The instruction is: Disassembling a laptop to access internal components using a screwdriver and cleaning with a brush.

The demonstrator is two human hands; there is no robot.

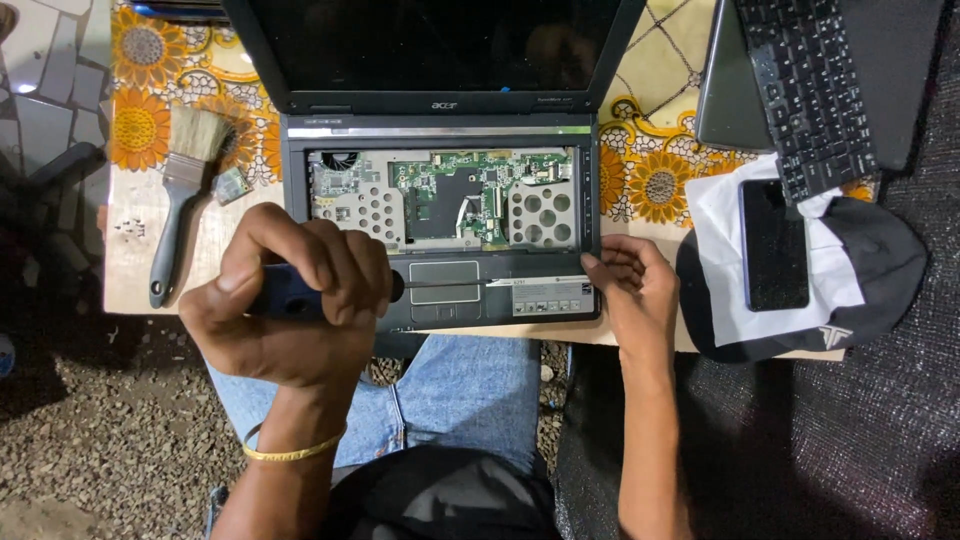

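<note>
An open black laptop point(440, 290) lies on the table with its keyboard taken off, so the green circuit board point(450, 190) and perforated metal plates show. My left hand point(290, 300) is shut on a blue-handled screwdriver point(285, 292), held over the laptop's front left corner beside the touchpad point(444, 281). My right hand point(632, 285) rests with bent fingers on the laptop's front right corner, holding nothing.
A paintbrush point(180, 190) and a small chip lie at the left on the flowered tablecloth point(650, 180). At the right sit a detached keyboard point(812, 95), a dark phone point(774, 245) on white paper, and a black cap point(880, 270). Gravel ground lies below.
</note>
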